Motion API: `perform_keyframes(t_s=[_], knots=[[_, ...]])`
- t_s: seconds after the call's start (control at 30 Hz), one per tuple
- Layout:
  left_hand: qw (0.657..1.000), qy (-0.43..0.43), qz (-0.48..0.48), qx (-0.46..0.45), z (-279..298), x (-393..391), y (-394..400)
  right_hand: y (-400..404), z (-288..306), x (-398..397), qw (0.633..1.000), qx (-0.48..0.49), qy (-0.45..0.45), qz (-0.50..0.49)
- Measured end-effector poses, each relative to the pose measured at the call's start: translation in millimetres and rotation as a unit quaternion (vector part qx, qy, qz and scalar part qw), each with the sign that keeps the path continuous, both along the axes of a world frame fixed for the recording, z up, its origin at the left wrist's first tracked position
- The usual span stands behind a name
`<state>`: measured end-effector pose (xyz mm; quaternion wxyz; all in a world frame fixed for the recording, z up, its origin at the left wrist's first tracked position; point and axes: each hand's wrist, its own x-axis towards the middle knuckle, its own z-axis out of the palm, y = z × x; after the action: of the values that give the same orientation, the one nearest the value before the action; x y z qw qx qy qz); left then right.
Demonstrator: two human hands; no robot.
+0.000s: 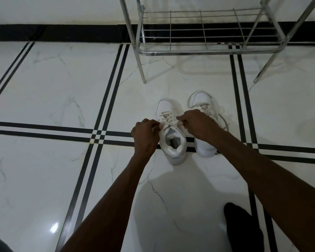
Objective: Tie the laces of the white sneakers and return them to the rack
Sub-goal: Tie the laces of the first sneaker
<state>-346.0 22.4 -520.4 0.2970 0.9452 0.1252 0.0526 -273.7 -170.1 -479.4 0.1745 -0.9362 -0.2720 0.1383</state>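
Note:
Two white sneakers stand side by side on the tiled floor, toes pointing away from me. The left sneaker has its opening toward me. My left hand pinches one lace end at its left side. My right hand pinches the other lace end at its right side, both pulled outward over the tongue. The right sneaker is partly hidden behind my right hand and forearm; its loose lace trails on the floor to its right.
A chrome wire shoe rack stands just beyond the sneakers against the wall, its lowest shelf bare. White marble tiles with black stripes cover the floor. A dark-socked foot rests at the lower right.

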Motion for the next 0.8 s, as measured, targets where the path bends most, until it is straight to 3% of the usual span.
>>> perform_keyframes(t_s=[0.23, 0.57, 0.8], knots=[[0.99, 0.03, -0.092, 0.101, 0.1, -6.1, 0.1, 3.1, 3.4, -1.3, 0.994, -0.09, -0.07, 0.002], [0.949, -0.061, -0.175, 0.254, -4.4, -1.7, 20.0, 4.8, -7.8, -9.0, 0.99, -0.111, -0.081, -0.019], [0.944, -0.07, -0.183, 0.264, -5.6, 2.8, 26.2, 4.2, -12.7, -15.1, 0.988, -0.111, -0.101, -0.046]])
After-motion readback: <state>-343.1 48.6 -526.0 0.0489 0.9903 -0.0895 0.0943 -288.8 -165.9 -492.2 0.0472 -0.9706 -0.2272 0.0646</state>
